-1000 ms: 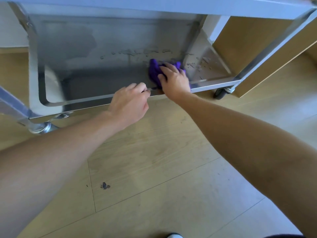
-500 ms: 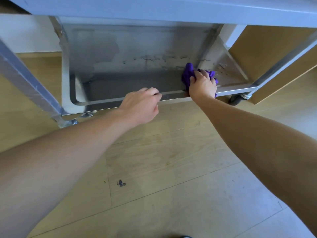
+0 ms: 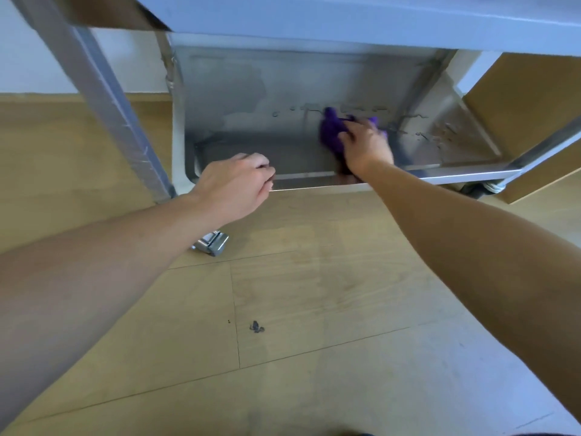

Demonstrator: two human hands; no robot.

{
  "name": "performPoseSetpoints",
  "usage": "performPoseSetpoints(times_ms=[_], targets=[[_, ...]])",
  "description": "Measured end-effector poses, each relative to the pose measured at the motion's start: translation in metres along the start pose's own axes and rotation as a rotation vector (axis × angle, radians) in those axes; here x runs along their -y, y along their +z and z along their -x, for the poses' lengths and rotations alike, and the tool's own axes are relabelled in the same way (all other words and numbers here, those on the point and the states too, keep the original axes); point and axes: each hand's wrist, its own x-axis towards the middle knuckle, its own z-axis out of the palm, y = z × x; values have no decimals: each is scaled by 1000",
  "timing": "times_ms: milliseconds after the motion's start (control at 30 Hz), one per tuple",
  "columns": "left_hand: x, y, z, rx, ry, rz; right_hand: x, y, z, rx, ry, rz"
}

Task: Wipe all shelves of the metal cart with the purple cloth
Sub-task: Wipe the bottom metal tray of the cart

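Observation:
The metal cart's bottom shelf [image 3: 245, 99] is a shallow steel tray low over the floor, streaked with water drops along its middle. My right hand [image 3: 366, 144] presses the crumpled purple cloth [image 3: 331, 130] flat on the shelf, right of centre; the cloth shows to the left of my fingers and is blurred. My left hand [image 3: 237, 182] is curled over the shelf's front rim [image 3: 465, 176] near its left end. The shelf above [image 3: 345, 23] overhangs at the top of the view and hides the tray's back.
A slanted cart leg [image 3: 103, 99] stands at the left, with a chrome caster [image 3: 212, 243] below my left wrist and a black wheel [image 3: 478, 190] at the right. A wooden cabinet [image 3: 531, 105] flanks the cart's right side. Wood-look floor [image 3: 314, 309] with a small dark speck fills the foreground.
My right hand slid the cloth from the shelf's front right edge back toward the middle. The view shifted, so the cart sits further right in frame. My left hand stays on the rim.

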Motion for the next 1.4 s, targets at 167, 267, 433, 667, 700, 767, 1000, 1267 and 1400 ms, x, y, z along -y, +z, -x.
performPoseSetpoints(times_ms=[167, 267, 433, 667, 700, 767, 1000, 1267, 1400], targets=[[23, 2, 19, -18, -28, -18, 15, 7, 4, -50, 253, 38], [22, 5, 25, -52, -18, -34, 70, 21, 12, 0, 52, 39], [22, -1, 23, -53, 6, -93, 135, 35, 24, 176, -439, -28], [31, -1, 28, 63, -33, 73, 66, 17, -4, 42, -172, -77], [33, 0, 28, 64, -38, 75, 59, 18, -6, 9, -59, -73], [35, 2, 31, 62, -42, 77, 61, 22, -5, -14, 108, -56], [35, 4, 35, 7, -6, 46, 150, 41, 18, 187, -541, 93], [37, 0, 27, 180, -80, 178, 107, 27, -13, 97, -127, -78], [34, -6, 26, 144, -59, 155, 123, 36, 0, 57, -25, -6]])
